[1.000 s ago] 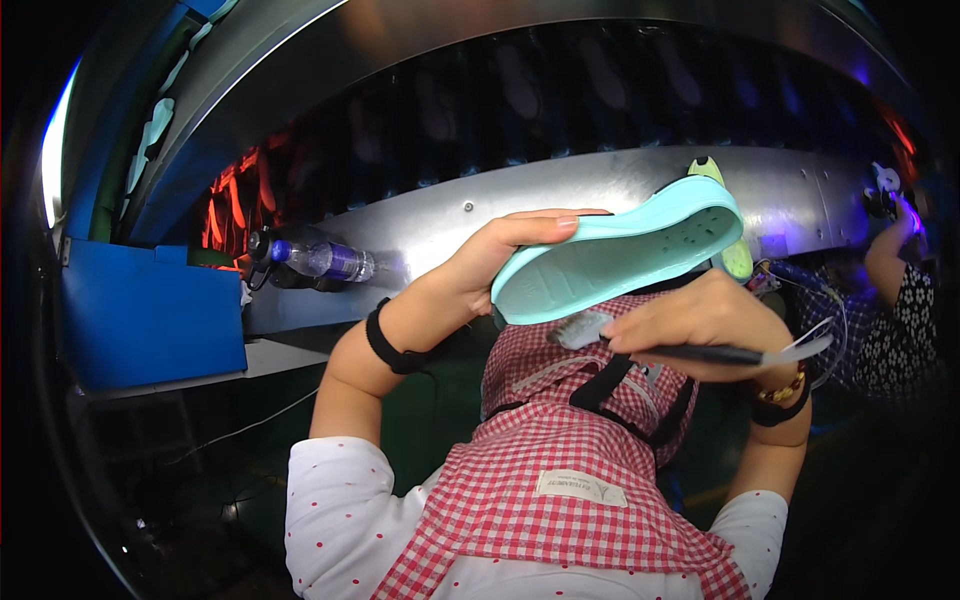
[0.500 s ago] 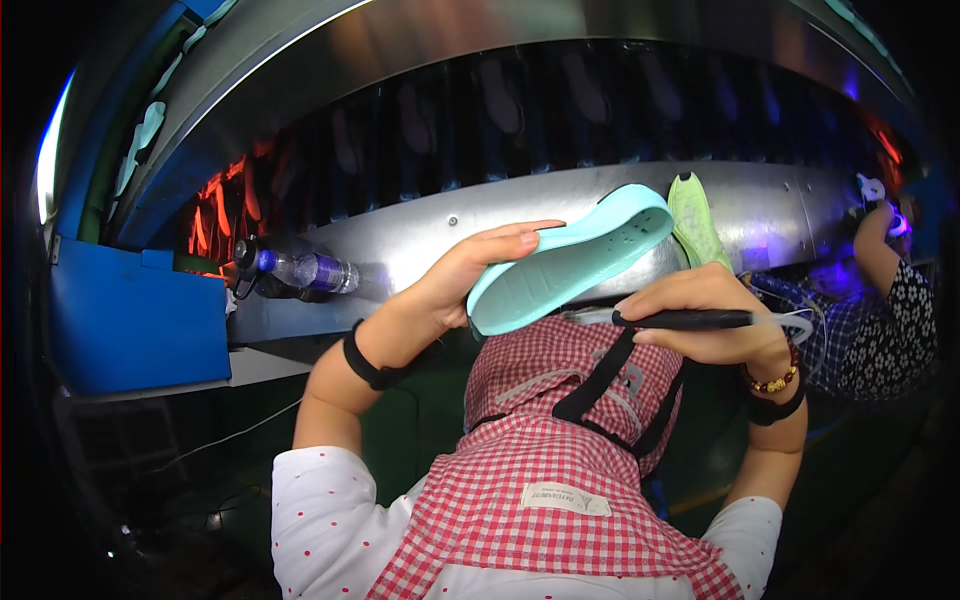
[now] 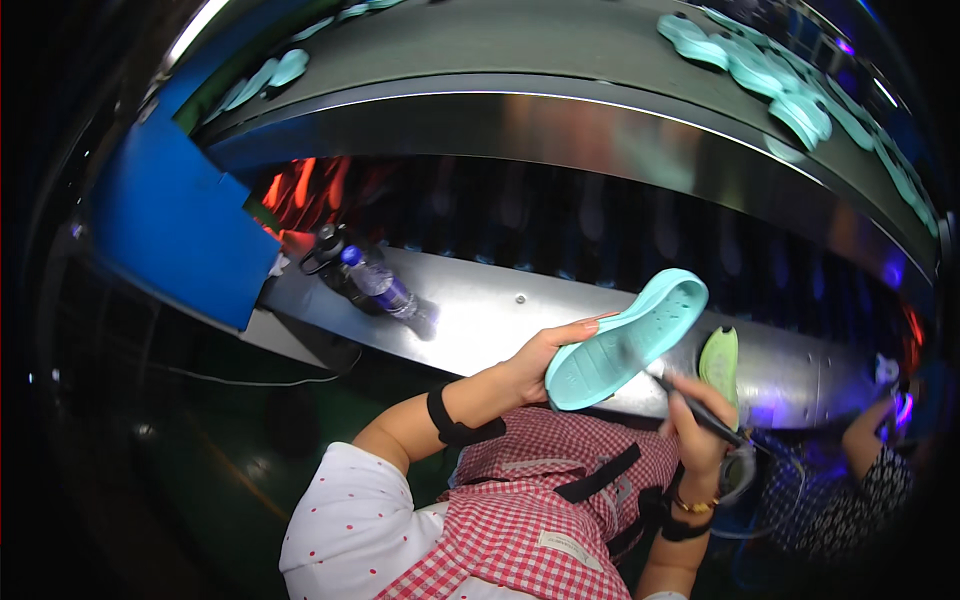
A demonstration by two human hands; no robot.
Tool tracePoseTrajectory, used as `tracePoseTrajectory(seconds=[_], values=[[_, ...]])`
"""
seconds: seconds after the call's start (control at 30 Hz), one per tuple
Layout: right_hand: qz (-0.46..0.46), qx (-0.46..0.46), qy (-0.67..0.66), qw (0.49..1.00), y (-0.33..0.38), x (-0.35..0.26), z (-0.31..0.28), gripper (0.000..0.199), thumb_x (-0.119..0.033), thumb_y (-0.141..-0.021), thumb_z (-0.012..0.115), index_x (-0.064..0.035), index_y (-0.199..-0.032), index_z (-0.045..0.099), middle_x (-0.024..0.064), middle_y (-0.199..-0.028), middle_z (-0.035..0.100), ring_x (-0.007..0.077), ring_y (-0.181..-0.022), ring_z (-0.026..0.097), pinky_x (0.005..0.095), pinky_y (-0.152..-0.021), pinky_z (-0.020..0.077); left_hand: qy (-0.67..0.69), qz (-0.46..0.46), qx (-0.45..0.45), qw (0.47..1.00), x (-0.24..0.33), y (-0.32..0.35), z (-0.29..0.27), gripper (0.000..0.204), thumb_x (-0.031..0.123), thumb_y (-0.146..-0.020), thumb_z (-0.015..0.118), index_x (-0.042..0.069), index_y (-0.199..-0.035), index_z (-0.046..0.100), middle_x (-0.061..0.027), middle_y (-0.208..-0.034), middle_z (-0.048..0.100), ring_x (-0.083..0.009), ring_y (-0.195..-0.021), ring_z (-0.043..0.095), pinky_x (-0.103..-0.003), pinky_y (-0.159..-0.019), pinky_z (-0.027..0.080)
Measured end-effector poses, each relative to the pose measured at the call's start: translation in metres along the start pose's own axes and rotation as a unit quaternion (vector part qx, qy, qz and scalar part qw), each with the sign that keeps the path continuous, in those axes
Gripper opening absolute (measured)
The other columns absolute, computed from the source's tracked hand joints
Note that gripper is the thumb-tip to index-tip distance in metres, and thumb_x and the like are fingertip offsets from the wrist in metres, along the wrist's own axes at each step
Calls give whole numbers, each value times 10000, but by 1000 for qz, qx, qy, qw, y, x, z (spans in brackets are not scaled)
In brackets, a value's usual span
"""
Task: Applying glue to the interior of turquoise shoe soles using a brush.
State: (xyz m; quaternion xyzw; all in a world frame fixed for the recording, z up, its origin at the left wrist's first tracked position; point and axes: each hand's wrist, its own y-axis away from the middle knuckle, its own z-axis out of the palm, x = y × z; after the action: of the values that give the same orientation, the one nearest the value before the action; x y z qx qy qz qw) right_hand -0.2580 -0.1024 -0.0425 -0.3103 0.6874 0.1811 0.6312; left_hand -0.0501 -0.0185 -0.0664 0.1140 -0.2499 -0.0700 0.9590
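In my left hand [image 3: 545, 365] is a turquoise shoe sole [image 3: 610, 365], tilted with its hollow inner side facing me. My thumb lies along its upper rim, while the other fingers are mostly hidden behind it. My right hand [image 3: 697, 432] grips a slim black-handled brush [image 3: 705, 415], whose pale tip is blurred close to the sole's lower right rim. I cannot tell if the tip touches the sole. Past my right hand, a light green sole [image 3: 719, 370] lies on the metal ledge [image 3: 480, 310].
A clear plastic bottle [image 3: 385, 290] lies on the ledge beside a dark bottle [image 3: 330, 250]. Turquoise soles [image 3: 755, 65] rest on the conveyor belt [image 3: 500, 40] above. A blue machine housing [image 3: 185, 220] stands left. At right a co-worker's arm [image 3: 868, 435] reaches over the ledge.
My view has shifted, bringing the upper belt into sight. The brush has swung from nearly level to slanting, its tip now up by the sole's rim. The left hand keeps hold of the sole.
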Motion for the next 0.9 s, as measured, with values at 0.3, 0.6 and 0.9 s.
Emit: tracePoseTrajectory(seconds=[0.3,0.6,0.9], values=[[-13,58,-244,968,2,28,-36,259,-87,-787,560,73,-982,501,259,-974,556,108,-429,474,177,-411,408,-162,365,-106,911,182,62,47,615,418,-854,237,-41,-1257,301,-275,-1162,438,-458,-1011,469,-584,-830,384],[35,94,-293,951,5,47,-32,228,-63,-821,508,31,-1028,497,181,-991,570,95,-526,512,175,-472,418,51,537,147,829,318,5,51,677,443,-846,320,20,-1332,114,-198,-1367,176,-318,-1244,260,-548,-963,265],[24,133,-300,944,1,45,-21,356,96,-683,589,72,-1034,534,141,-992,584,136,-802,581,221,-742,473,-875,255,89,401,255,-153,179,660,333,-736,611,26,-1261,356,-175,-1288,368,-290,-1207,328,-404,-989,261]])
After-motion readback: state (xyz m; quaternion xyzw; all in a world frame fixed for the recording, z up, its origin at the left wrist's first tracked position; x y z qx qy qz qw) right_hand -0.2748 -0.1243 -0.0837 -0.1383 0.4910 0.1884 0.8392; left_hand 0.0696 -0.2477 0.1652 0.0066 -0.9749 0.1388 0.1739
